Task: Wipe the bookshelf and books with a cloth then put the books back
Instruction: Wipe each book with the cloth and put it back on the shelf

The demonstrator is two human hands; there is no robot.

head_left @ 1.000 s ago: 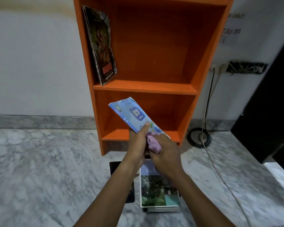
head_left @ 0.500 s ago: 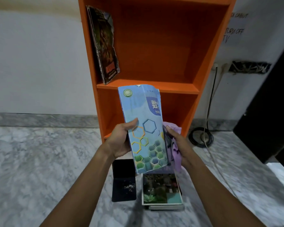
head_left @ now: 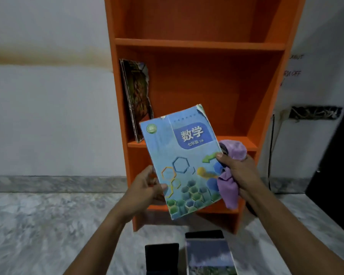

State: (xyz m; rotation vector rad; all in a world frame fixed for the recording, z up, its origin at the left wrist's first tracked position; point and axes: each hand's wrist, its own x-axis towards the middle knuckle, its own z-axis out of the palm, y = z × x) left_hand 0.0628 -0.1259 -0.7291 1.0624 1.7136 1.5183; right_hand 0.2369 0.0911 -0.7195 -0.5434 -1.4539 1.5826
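A blue textbook (head_left: 184, 161) with hexagon patterns is held upright in front of the orange bookshelf (head_left: 199, 44), cover facing me. My left hand (head_left: 147, 187) grips its lower left edge. My right hand (head_left: 237, 171) pinches its right edge and also holds a bunched purple cloth (head_left: 229, 187). One dark, worn book (head_left: 137, 100) leans against the left wall of the middle shelf. More books lie on the floor below: a stack topped by a picture cover (head_left: 209, 257) and a black one (head_left: 162, 257).
The shelf stands against a white wall on a grey marble floor (head_left: 48, 225). A black cable (head_left: 271, 147) hangs from a wall socket to the right of the shelf. A dark cabinet or door (head_left: 338, 155) fills the far right.
The blue book has been turned from edge-on and tilted to upright with its cover facing me, and raised toward the middle shelf. My view has tilted upward, showing more shelves.
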